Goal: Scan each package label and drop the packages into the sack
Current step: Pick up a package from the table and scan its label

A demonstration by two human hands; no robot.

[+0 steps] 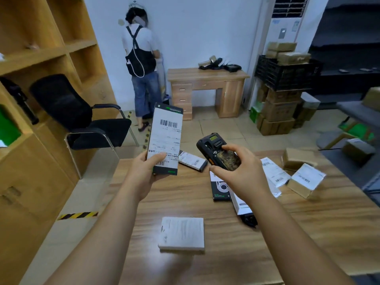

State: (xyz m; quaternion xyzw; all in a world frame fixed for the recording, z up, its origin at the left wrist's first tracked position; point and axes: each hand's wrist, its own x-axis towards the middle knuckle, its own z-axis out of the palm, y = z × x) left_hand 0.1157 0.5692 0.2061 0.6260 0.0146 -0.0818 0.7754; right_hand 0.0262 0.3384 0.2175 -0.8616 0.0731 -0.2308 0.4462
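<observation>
The left hand point(148, 171) grips a labelled package point(166, 138) by its lower end, upright above the table's point(308, 233) far-left edge, barcode facing the camera. The right hand point(240, 171) curls around a scanner point(218, 151) just beside it, over other packages. A white package point(182, 235) lies flat nearer, apart. Open floor lies left of the table, up to a chair point(82, 116). Label print is blurred.

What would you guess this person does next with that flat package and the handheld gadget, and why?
Probably tilt the scanner in the right hand toward the barcode on the package held upright in the left hand. The label faces the camera, while the scanner sits beside it.
</observation>
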